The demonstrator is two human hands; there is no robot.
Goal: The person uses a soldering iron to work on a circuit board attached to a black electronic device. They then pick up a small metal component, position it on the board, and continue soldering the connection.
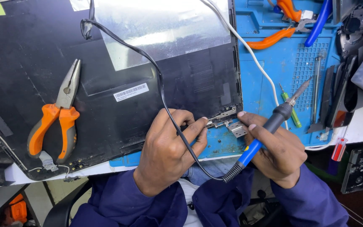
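left hand point(167, 147) fingers pinch the metal laptop hinge point(224, 120) at the lid's corner; right hand point(276, 149) is closed around a soldering iron point(269, 126), tip raised away. best to steady the hinge and keep the black cord point(160, 90) clear.

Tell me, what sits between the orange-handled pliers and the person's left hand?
In the head view, only bare black laptop cover separates the pliers from the left hand; the white barcode sticker lies higher up.

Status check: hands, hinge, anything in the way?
Left hand pinching hinge at lid corner. Right hand holds soldering iron, tip up. Iron cord crosses left hand.
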